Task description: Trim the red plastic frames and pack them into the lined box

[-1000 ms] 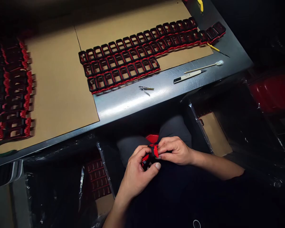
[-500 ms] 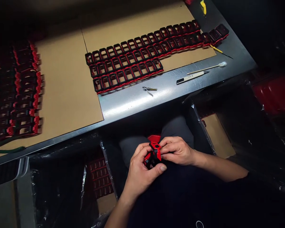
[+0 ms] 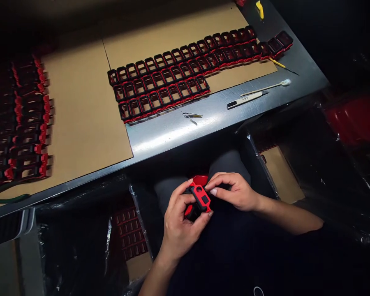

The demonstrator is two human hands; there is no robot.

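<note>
Over my lap, my left hand [image 3: 178,220] grips a red and black plastic frame [image 3: 201,198]. Its red face, with a round hole and a dark rectangle, is turned up and to the right. My fingers wrap its far and left sides, and the thumb presses the near end. At the frame's right edge, my right hand [image 3: 236,192] has thumb and forefinger closed in a pinch. Whether a small thing sits between those fingertips I cannot make out. Behind the frame, a red surface [image 3: 200,180] shows between my knees.
Rows of similar frames [image 3: 160,84] stand on cardboard [image 3: 86,123] over a metal bench, with more frames [image 3: 31,123] at left. Small nippers [image 3: 191,117], a craft knife [image 3: 246,100], a cotton swab [image 3: 265,88] and a yellow-handled tool [image 3: 279,64] lie near. Plastic-lined boxes flank my legs.
The frame has been turned in my left hand, so its red face now shows more fully. My right hand has drawn slightly back and its fingertips rest at the frame's edge.
</note>
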